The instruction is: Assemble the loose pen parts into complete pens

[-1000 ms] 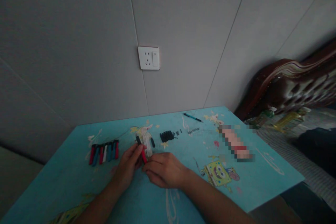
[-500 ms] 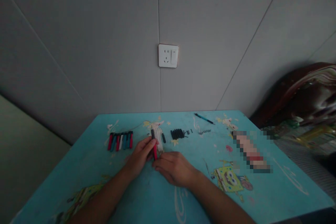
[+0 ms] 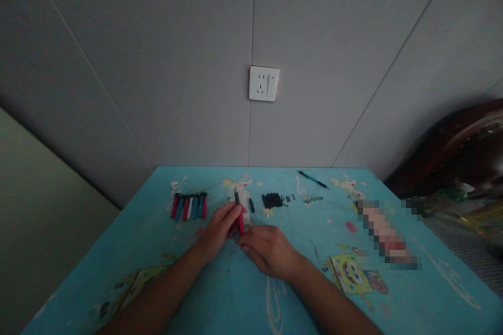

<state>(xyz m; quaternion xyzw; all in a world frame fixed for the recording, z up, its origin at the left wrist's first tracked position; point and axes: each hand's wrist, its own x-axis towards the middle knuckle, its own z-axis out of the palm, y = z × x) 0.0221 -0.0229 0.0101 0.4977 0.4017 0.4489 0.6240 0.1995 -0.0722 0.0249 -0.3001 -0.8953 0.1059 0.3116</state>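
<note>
A red pen (image 3: pixel 241 225) with a black upper end is held over the table in front of me. My left hand (image 3: pixel 220 226) is closed around its middle, thumb lying along the barrel. At the lower end of the pen, my right hand (image 3: pixel 265 248) pinches with its fingertips, which partly hide that end. Just behind the hands lie several thin white pen refills (image 3: pixel 244 204), with a single black rubber-like piece (image 3: pixel 252 205) to their right. A row of red, blue and white pen barrels (image 3: pixel 189 207) with dark ends lies left of my left hand.
Short black tubes (image 3: pixel 272 200) sit in a row right of the refills, with tiny dark parts (image 3: pixel 290 198) beside them. Small springs (image 3: pixel 314 199) lie farther right. A blue-black pen (image 3: pixel 313 179) rests near the back edge. The wall carries a socket (image 3: pixel 264 84).
My view has turned slightly left, so everything appears shifted to the right. Both hands keep nearly the same grip on the red pen.
</note>
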